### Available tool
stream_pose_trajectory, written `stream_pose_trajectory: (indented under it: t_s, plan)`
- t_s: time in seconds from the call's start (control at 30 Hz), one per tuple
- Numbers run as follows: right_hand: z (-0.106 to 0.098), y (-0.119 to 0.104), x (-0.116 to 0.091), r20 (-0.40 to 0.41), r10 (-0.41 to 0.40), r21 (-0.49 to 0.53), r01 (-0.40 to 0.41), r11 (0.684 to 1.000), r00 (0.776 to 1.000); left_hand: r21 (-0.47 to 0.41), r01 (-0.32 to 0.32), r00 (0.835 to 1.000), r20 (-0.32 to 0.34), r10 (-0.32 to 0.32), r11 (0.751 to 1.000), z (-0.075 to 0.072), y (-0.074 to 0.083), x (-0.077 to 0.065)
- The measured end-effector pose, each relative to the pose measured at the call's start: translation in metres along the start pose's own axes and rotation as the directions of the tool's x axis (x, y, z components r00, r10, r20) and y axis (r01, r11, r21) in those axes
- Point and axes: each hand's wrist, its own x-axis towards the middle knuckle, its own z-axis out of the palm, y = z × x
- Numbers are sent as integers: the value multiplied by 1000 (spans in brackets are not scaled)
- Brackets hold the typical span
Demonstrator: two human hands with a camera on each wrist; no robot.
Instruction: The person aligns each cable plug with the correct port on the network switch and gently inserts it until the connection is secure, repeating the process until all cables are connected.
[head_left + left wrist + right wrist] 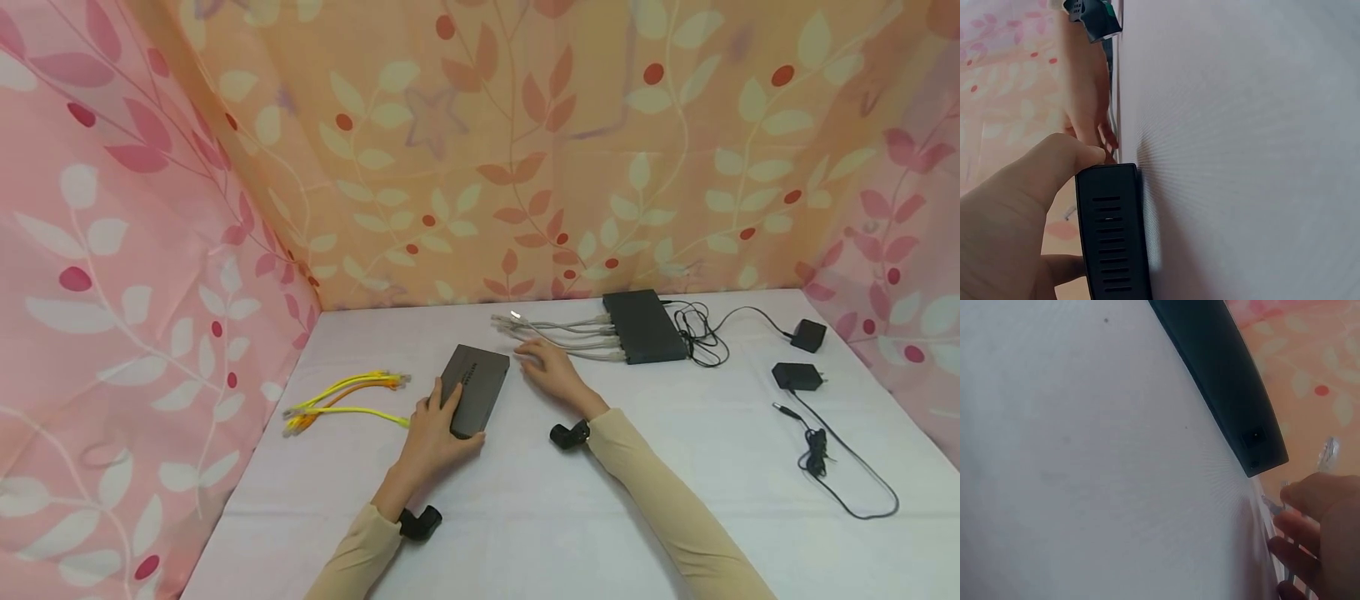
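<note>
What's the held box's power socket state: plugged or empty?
Empty. Right wrist view shows the socket bare on the box; the nearer black adapter has its plug lying free on the table.

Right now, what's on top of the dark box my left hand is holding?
Your left hand lies partly over the dark box, beside printed lettering; nothing else shows on top. The surface beneath that hand is covered, so I can't tell what's there.

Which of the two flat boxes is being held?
The nearer box, gripped by the left hand. The other box, farther back with pale cables plugged in, has no hand on it.
</note>
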Motion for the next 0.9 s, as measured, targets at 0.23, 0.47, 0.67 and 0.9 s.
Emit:
stream_pose_trajectory:
  t_s: [0.23, 0.47, 0.67, 0.9]
  plan:
    - [0, 4, 0, 26, -4, 167, -1, 986, 1000, -17, 3, 1000, -11, -4, 1000, 1, 1, 0]
    - [-4, 6, -1, 100, 60, 260, -84, 962, 993, -52, -15, 1000, -12, 14, 999, 0, 7, -2]
    - [-6, 0, 0, 107, 55, 273, -82, 959, 993, -47, -20, 1000, 6, 21, 999, 3, 7, 0]
    - [-4, 1, 1, 214, 109, 260, -164, 952, 971, -62, -22, 1000, 17, 23, 998, 3, 9, 0]
